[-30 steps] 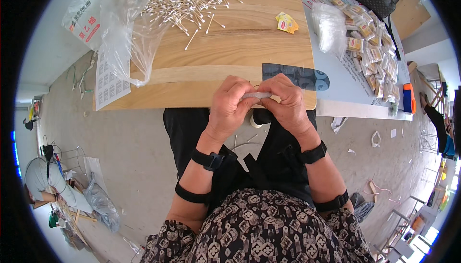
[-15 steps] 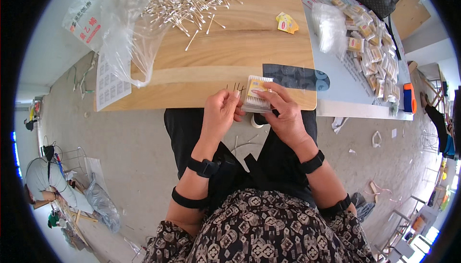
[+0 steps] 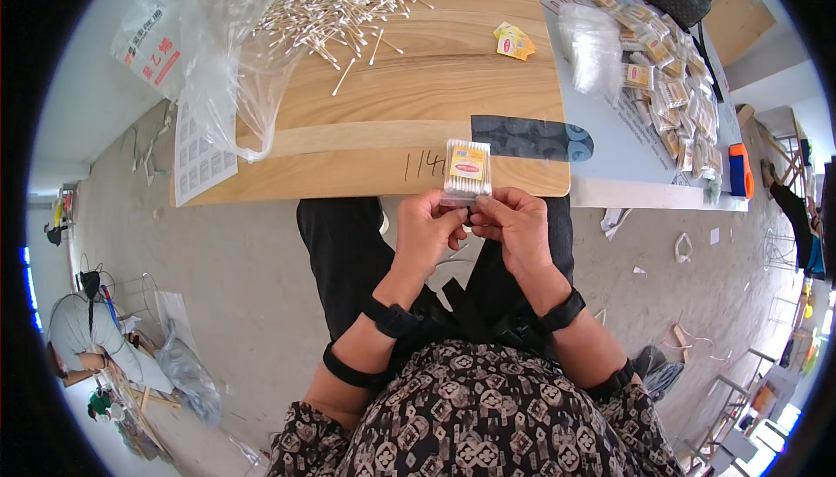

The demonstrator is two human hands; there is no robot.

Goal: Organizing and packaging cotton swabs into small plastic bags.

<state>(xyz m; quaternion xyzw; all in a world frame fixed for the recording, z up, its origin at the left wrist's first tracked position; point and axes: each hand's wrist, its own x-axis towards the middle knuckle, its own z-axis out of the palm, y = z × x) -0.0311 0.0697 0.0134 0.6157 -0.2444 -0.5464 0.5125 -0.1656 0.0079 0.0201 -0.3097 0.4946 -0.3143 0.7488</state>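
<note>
A small clear bag of cotton swabs [image 3: 468, 166] with a yellow label card lies at the front edge of the wooden table [image 3: 348, 151]. Both hands pinch its near end, just past the edge. My left hand [image 3: 427, 229] grips the left corner of the plastic, fingers curled. On the right corner, my right hand [image 3: 515, 225] closes with thumb and forefinger. Their fingertips nearly meet below the bag. Beyond, a big heap of loose cotton swabs [image 3: 340, 3] spreads over the far left of the table.
A large clear plastic bag [image 3: 228, 68] and a printed sheet [image 3: 202, 159] lie at left. Yellow label cards [image 3: 514, 42], a dark film strip [image 3: 531, 137], empty clear bags [image 3: 589, 50], packed swab bags [image 3: 675, 94] and an orange-and-blue tool [image 3: 741, 171] lie toward the right.
My right hand has come off the face of the swab bag down to its near end. My left hand has moved right to the same end.
</note>
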